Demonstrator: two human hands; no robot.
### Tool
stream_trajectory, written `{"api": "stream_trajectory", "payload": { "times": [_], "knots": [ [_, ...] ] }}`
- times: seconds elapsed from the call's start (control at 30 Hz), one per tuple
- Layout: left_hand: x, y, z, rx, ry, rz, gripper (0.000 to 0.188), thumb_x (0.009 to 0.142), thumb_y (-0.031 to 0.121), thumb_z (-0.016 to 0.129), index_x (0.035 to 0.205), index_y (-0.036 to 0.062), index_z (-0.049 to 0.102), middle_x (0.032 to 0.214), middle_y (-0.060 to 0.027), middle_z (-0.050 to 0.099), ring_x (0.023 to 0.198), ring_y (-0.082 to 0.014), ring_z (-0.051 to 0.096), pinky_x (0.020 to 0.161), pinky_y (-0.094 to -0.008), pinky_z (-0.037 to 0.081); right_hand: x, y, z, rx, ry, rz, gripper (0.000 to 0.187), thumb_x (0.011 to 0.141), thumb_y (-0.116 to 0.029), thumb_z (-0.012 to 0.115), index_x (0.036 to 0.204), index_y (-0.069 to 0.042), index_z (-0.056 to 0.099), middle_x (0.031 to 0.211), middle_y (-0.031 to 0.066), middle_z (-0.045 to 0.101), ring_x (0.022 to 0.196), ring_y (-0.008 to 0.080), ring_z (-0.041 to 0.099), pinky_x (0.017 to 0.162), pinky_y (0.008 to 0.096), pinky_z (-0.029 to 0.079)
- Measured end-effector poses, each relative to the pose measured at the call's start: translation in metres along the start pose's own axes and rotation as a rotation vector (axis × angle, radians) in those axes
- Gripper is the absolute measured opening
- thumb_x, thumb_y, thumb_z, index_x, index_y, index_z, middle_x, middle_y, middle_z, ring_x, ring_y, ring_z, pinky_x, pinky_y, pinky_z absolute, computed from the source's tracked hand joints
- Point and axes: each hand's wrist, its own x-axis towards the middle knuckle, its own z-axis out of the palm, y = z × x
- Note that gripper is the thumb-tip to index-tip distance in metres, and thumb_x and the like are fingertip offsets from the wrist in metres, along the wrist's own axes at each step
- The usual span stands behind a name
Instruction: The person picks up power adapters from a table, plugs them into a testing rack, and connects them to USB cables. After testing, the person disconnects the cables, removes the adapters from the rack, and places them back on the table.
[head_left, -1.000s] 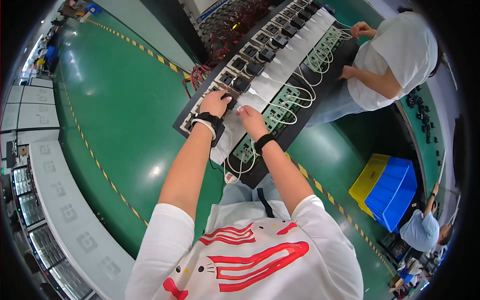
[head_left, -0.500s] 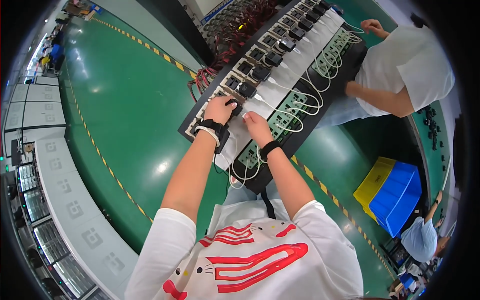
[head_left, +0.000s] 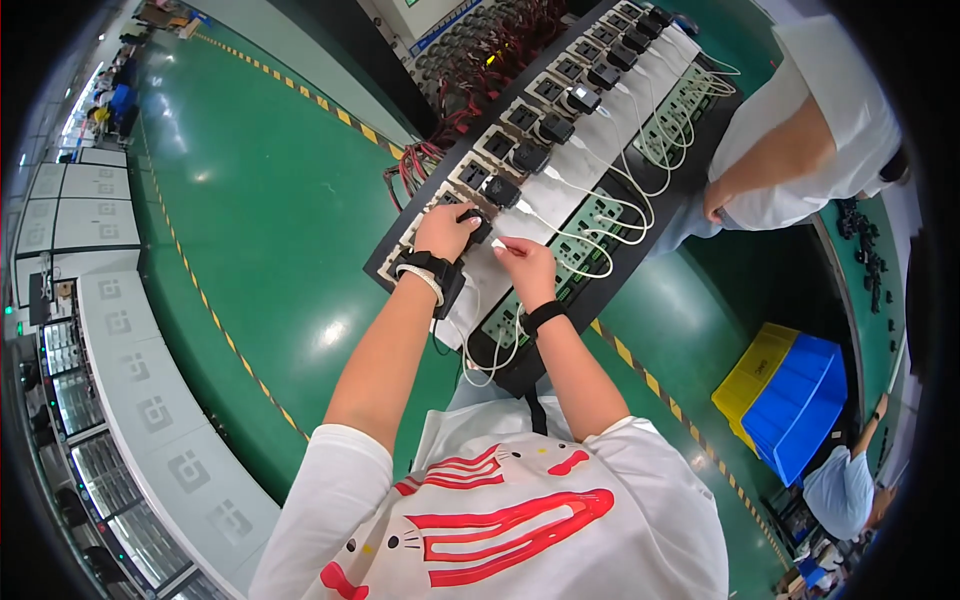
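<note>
My left hand (head_left: 440,236) is closed around a black charger (head_left: 480,229) at the near end of a row of sockets (head_left: 473,175). Just right of it, my right hand (head_left: 530,266) pinches the small white plug (head_left: 499,243) of a cable. The plug's tip is close to the charger; a narrow gap seems to separate them. Beyond my left hand, another black charger (head_left: 501,191) sits at the row with a white cable in it. Several more chargers continue up the row. My fingers partly hide the held charger and the nearest sockets.
Green socket strips (head_left: 575,245) with looped white cables (head_left: 606,272) run along the bench's right side. Red wires (head_left: 408,165) bunch at its left. A co-worker (head_left: 800,140) in white stands at the right. Blue and yellow crates (head_left: 800,395) stand behind.
The bench and both hands sit slightly lower and further right in view. My grips look the same. The co-worker's raised hand has left the bench's far end, and the body has shifted.
</note>
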Motion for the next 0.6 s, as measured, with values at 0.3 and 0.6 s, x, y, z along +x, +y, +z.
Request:
{"api": "stream_trajectory", "payload": {
  "times": [0.3, 0.6],
  "knots": [
    [0.006, -0.002, 0.001, -0.022, -0.022, 0.034, 0.032, 0.079, 0.023, 0.065, 0.107, 0.0084, 0.065, 0.096, -0.0187, 0.065, 0.091, -0.0337, 0.062, 0.080, -0.0380, 0.048, 0.024, 0.005, 0.010, 0.062, -0.070, 0.103, 0.016, 0.076, -0.004, 0.069, 0.087, 0.006, 0.066, 0.069, 0.0030, 0.062, 0.057, 0.0086, 0.053, 0.053, 0.0227, 0.042],
    [0.004, -0.022, -0.005, 0.173, -0.045, 0.078, 0.048, 0.080, 0.037, 0.062, 0.122, 0.0141, 0.056, 0.118, -0.0124, 0.060, 0.111, -0.0300, 0.054, 0.093, -0.0461, 0.039, 0.003, -0.013, -0.044, -0.162, -0.035, -0.341, 0.031, 0.078, -0.019, 0.066, 0.105, -0.003, 0.062, 0.092, 0.0138, 0.064, 0.084, 0.0271, 0.062, 0.075, 0.0360, 0.048]
  ]
}}
